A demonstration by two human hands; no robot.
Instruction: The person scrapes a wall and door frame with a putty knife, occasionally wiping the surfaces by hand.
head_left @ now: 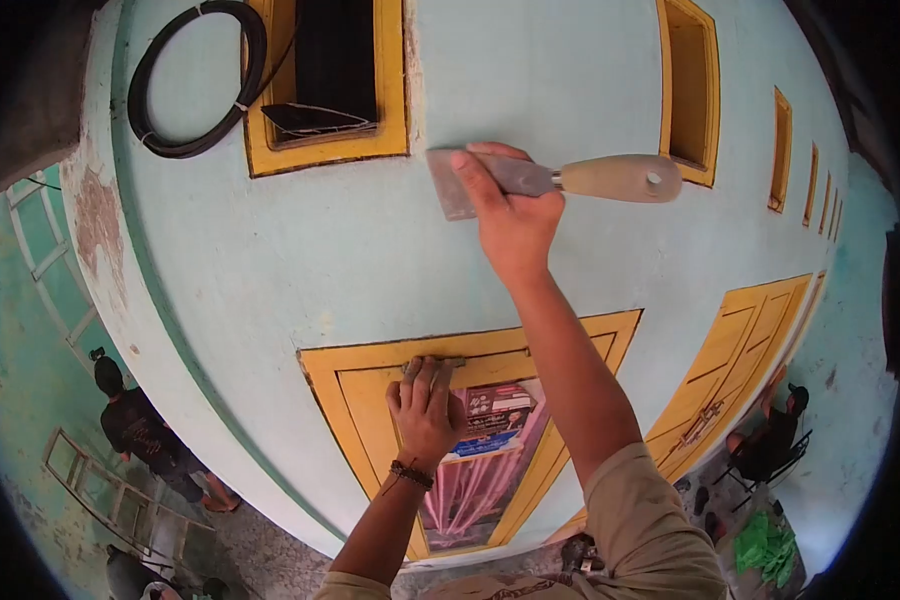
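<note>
My right hand [518, 215] holds a putty knife [610, 178] by its blade, the thumb lying along the metal. The wooden handle, with a hole near its end, points right. The wide blade edge is at the pale blue wall [560, 90]; whether it touches cannot be told. Lower down, my left hand [428, 408] has its fingers bent over the top of a yellow door [365, 395], just under the frame. A small metal piece [455, 362] shows beside those fingertips. Behind glass in the door hang a pink curtain [470, 505] and a printed poster [490, 420].
A coil of black cable [140, 85] hangs beside a yellow-framed opening [395, 80]. A person [145, 430] stands at lower left near a ladder [45, 265]. Another person [770, 440] sits at lower right by a green plastic bag [765, 548]. Another yellow door [740, 350] is to the right.
</note>
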